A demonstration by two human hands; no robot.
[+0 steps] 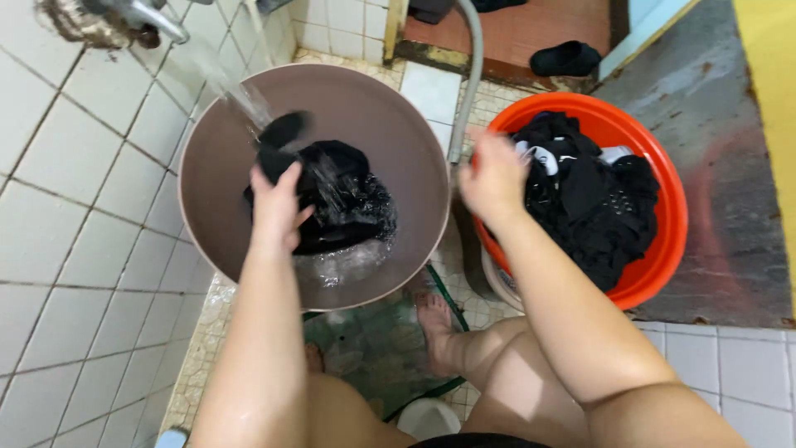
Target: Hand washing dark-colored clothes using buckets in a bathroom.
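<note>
Two knees are showing nearest to me, bare and bent, with one bare foot (433, 319) planted on the wet floor between them, just below the basins. A green hose (439, 290) is curving past that foot.

Just beyond, my left hand (278, 207) is reaching into the brown basin (207, 166) and clenching a piece of black wet cloth (282, 137), lifting its upper end under the running water. The rest of the dark laundry (348, 199) is lying to the right of that hand, soaking in the shallow water at the bottom of the basin, with foam gathering below it.

My right hand (493, 178) is hovering over the near left rim of the orange basin (672, 207); its fingers are curling downward, but I cannot tell whether they are gripping the rim or anything else. To the right of that hand, a heap of black clothes (597, 207) with a few white bits is filling the orange basin.

Between my hands, a grey pipe (468, 91) is running upward along the tiled floor. Farther off, above my left hand, a metal tap (145, 15) is pouring a stream of water (240, 95) down into the brown basin. White wall tiles (75, 207) are stretching away to the left of that hand. Farthest from me, above my right hand, a black slipper (565, 58) is resting on the reddish step.
</note>
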